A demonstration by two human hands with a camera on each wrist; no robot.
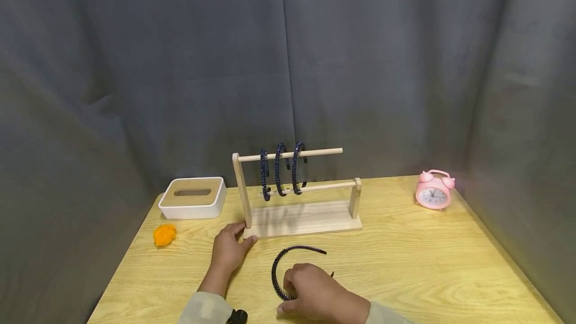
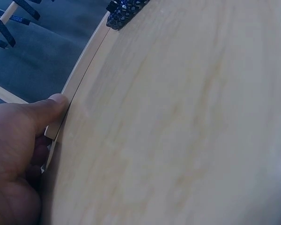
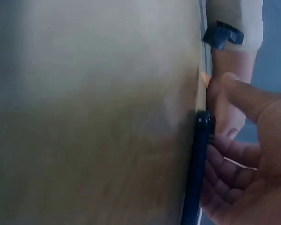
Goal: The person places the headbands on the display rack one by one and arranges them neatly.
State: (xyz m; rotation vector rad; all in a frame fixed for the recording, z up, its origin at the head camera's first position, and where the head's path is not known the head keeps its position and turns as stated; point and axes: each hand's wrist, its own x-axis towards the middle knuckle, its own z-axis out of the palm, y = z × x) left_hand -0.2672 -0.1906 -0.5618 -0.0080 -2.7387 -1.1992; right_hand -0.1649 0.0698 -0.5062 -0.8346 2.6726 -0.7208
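Note:
A wooden headband rack point(image 1: 306, 218) stands on the table with three dark, toothed headbands point(image 1: 296, 170) hung over its upper rod. My left hand point(image 1: 227, 250) grips the front left corner of the rack's base, its thumb point(image 2: 57, 99) on the front edge and the other fingers round the end. In front of the rack lies another dark headband point(image 1: 275, 270), curved side to the left. Over its near part is my right hand point(image 1: 315, 291). In the right wrist view, the fingers are at the headband point(image 3: 195, 164), while the thumb point(image 3: 234, 84) stays spread away from it.
A white tissue box point(image 1: 191, 210) with a wooden lid stands at the back left, an orange fluffy ball point(image 1: 164, 235) in front of it. Toward the back right is a pink alarm clock point(image 1: 433, 195). Grey curtains point(image 1: 288, 64) enclose the table point(image 1: 427, 264) behind and at the sides.

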